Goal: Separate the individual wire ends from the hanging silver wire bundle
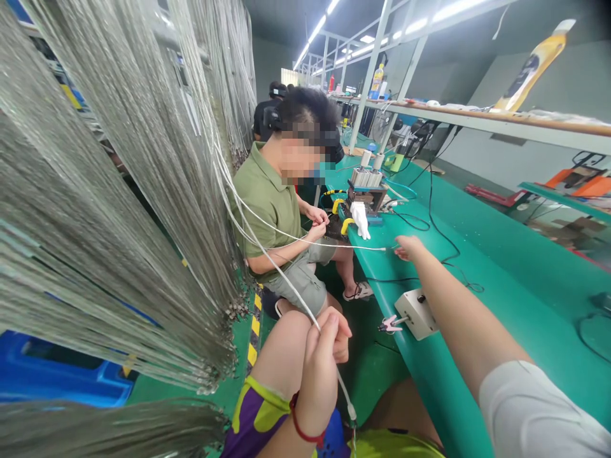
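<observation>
My left hand (329, 343), with a red cord at the wrist, is closed around a white cable (296, 287) above my lap. Below the fist, the cable's end (352, 410) hangs down with thin bare wires at its tip. My right hand (409, 247) reaches out over the green bench, its fingers pinched at the thin wire end of a second white cable (363, 247). Both cables run back up to the hanging bundle at left. Close to my right forearm sits a small white box (416, 314) with a knob and a pink-tipped clip (390, 324).
Dense bundles of grey cables (119, 159) hang at left. A co-worker in a green shirt (265, 207) sits ahead, hands together. On the green bench (482, 318) stand a press-like machine (366, 191) with a white glove (359, 220) and loose black cords. A shelf (477, 117) holds bottles.
</observation>
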The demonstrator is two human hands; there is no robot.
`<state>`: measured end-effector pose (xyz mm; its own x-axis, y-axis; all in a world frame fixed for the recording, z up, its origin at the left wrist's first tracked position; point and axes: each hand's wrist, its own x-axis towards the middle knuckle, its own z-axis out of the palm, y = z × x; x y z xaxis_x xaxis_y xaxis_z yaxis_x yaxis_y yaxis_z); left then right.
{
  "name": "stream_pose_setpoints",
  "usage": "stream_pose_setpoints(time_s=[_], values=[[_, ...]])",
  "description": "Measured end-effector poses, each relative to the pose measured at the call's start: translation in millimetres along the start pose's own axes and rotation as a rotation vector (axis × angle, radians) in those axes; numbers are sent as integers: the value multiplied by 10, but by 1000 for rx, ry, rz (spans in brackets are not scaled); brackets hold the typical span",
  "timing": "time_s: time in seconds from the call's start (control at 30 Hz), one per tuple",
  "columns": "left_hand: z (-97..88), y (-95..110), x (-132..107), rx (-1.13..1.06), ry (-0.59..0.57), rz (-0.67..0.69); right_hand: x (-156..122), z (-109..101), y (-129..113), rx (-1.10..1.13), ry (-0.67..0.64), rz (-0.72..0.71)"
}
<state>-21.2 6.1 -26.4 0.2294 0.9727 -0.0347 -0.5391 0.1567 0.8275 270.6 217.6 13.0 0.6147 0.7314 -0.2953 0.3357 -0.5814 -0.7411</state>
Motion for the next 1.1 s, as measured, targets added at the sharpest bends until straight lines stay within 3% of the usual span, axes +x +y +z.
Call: stream_pose_setpoints(time_s=[0.13, 0.23, 0.3, 0.37, 0.4, 0.47, 0.6, 0.63, 0.73, 0.77, 0.8, 0.9, 0.93, 1.0, 1.1], values=[[-30, 23, 45, 19, 45, 23, -267, -141, -144, -206, 91, -228], [-5, 148, 65, -51, 94, -11, -746, -168, -97, -300, 72, -483], [34, 278, 73, -152, 100, -86, -1189, -127, 88, -331, -39, -692], [82, 401, 86, -249, 73, -174, -1641, -53, 366, -334, -277, -1166], [106, 446, 94, -285, 64, -202, -1843, -11, 515, -275, -385, -1322], [142, 478, 116, -332, 77, -210, -2156, 73, 773, -63, -507, -1473], [100, 351, 140, -304, 73, -218, -2403, 203, 974, 440, -444, -1365], [59, 313, 131, -236, 3, -263, -2408, 224, 967, 512, -406, -1307], [-82, 292, 59, 180, -353, -405, -2380, 265, 911, 578, -309, -1120], [-114, 324, 24, 347, -419, -374, -2375, 274, 899, 562, -312, -1058], [-131, 372, -11, 481, -398, -263, -2376, 281, 893, 540, -339, -1003], [-72, 554, -81, 706, -141, 227, -2431, 302, 901, 493, -517, -884], [-25, 605, -83, 741, -94, 335, -2459, 309, 906, 481, -575, -863], [75, 665, -61, 769, -120, 396, -2509, 325, 910, 444, -666, -847], [161, 639, -5, 696, -228, 308, -2533, 319, 901, 335, -797, -853]])
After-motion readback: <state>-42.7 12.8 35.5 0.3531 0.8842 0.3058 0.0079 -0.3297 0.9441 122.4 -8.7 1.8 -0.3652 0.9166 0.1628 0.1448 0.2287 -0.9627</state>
